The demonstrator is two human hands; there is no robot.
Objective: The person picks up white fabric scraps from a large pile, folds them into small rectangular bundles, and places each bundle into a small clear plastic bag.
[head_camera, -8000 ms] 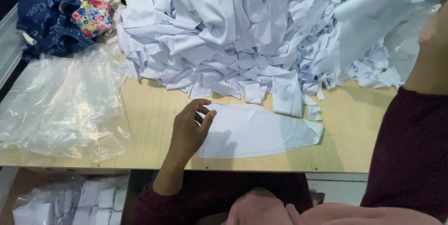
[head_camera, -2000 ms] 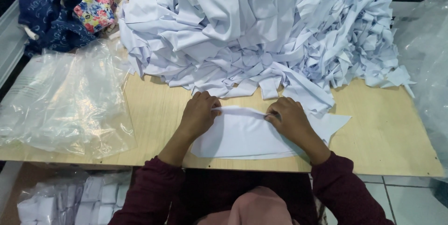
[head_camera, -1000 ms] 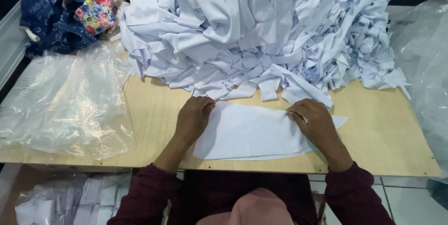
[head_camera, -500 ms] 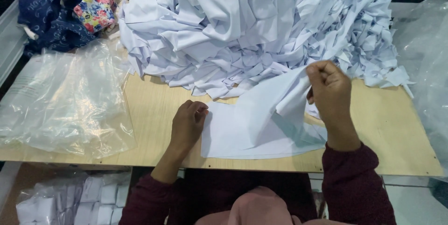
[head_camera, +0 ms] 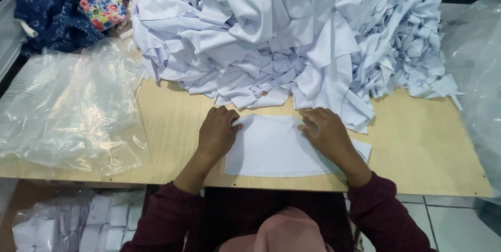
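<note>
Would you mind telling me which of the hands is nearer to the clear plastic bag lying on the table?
The left. The left hand rests on the folded white cloth's near edge, a short gap from the clear plastic bag; the right hand presses the cloth's far side, farther away.

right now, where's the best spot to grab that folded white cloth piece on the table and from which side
Probably its right end. The folded white piece lies flat on the wooden table, with the left hand on its left edge and the right hand on its upper right. A corner sticks out past the right hand, free of the white cloth pile, so pinching it from the right looks easiest.
</note>
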